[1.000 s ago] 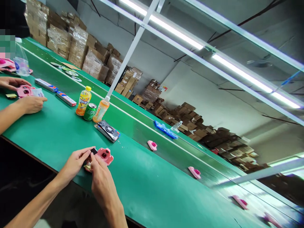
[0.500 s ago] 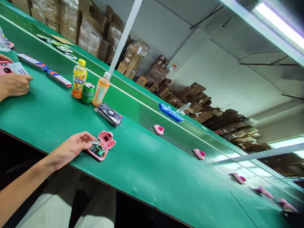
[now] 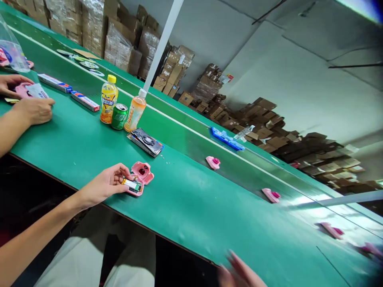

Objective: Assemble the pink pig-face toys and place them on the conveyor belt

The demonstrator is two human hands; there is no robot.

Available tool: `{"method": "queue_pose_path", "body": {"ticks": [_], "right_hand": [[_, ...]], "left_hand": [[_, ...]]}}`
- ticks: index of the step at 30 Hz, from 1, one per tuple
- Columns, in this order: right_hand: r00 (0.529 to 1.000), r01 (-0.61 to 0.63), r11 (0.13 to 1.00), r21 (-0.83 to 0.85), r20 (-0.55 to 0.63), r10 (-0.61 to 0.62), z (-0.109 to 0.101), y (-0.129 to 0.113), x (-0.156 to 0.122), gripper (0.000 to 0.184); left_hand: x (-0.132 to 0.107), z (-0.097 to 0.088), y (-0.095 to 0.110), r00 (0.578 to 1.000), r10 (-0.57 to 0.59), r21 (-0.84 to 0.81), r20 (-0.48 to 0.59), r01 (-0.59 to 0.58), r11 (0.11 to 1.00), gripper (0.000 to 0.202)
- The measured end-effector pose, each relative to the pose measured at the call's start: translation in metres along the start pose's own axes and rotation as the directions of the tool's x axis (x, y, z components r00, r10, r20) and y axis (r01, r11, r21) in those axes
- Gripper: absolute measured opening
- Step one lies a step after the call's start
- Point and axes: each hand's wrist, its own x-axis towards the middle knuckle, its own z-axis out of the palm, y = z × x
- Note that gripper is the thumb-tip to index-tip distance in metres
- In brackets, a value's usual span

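Note:
My left hand (image 3: 109, 183) is closed, thumb and fingers pinching the left end of a silver battery (image 3: 131, 183). The battery lies flat over the green circuit board in the lower half of an opened pink toy camera case (image 3: 138, 194). The other half of the case (image 3: 143, 172), with a dark round opening, lies hinged back behind it. At the bottom edge my right hand (image 3: 239, 273) is blurred by motion; its fingers are stretched out, apart from the thumb, with nothing visible in them.
A black panel (image 3: 147, 140) lies on a box near a green can (image 3: 119, 116) and drink bottles (image 3: 135, 110). Pink camera parts (image 3: 213, 162) line the belt's right; a blue tray (image 3: 227, 138) is behind. At left, another person's hands (image 3: 36, 111) hold a pink item.
The battery, lifted and tilted above the case before, now lies flat over the board with my left hand on it. My right hand has come into view at the bottom. The view has shifted slightly.

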Motion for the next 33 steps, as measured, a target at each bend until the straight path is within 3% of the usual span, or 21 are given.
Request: {"method": "queue_pose_path", "body": {"ticks": [2,3,4,6,7,9,13,16,21,24,28,33], "right_hand": [[0.973,0.19,0.969,0.157,0.105,-0.208,0.028,-0.041,0.03,0.043],[0.894,0.322,0.891,0.32,0.206,-0.397,0.041,-0.063,0.044,0.045],[0.812,0.379,0.814,0.441,0.264,-0.521,0.053,-0.083,0.058,0.042],[0.701,0.37,0.719,0.589,0.331,-0.632,0.07,-0.116,0.078,0.035],[0.684,0.351,0.706,0.616,0.347,-0.642,0.075,-0.127,0.084,0.032],[0.691,0.346,0.709,0.615,0.344,-0.636,0.08,-0.135,0.09,0.029],[0.683,0.423,0.685,0.593,0.288,-0.671,0.077,-0.128,0.098,0.03],[0.693,0.417,0.665,0.62,0.255,-0.674,0.072,-0.126,0.107,0.024],[0.738,0.409,0.654,0.636,0.192,-0.647,0.073,-0.124,0.11,0.023],[0.742,0.424,0.624,0.657,0.144,-0.655,0.079,-0.116,0.104,0.026],[0.756,0.418,0.611,0.672,0.116,-0.644,0.084,-0.11,0.101,0.027],[0.734,0.476,0.634,0.61,0.122,-0.668,0.083,-0.104,0.099,0.027]], "left_hand": [[-0.001,0.003,0.0,1.0,-0.001,-0.01,0.027,0.002,1.0,0.033],[-0.001,0.004,-0.001,0.999,0.0,-0.026,0.041,0.001,1.0,0.033],[-0.001,0.005,-0.002,0.999,0.007,-0.045,0.049,-0.005,0.999,0.033],[0.0,0.007,-0.005,0.999,0.029,-0.081,0.043,-0.025,0.996,0.033],[0.0,0.007,-0.006,0.999,0.04,-0.101,0.034,-0.036,0.994,0.034],[0.0,0.007,-0.008,0.998,0.06,-0.148,0.008,-0.059,0.987,0.035],[-0.005,0.002,-0.004,0.999,0.03,-0.156,0.034,-0.025,0.988,0.05],[-0.006,-0.003,0.002,0.999,-0.01,0.047,0.039,0.008,0.999,0.052],[0.002,0.0,-0.002,0.976,0.207,0.469,-0.061,-0.155,0.87,0.017],[0.006,0.006,-0.007,0.971,0.221,0.534,-0.091,-0.14,0.834,0.019],[0.008,0.011,-0.009,0.973,0.227,0.606,-0.041,-0.156,0.78,0.016],[0.008,0.012,-0.01,0.97,0.226,0.599,-0.087,-0.13,0.79,0.019]]}}
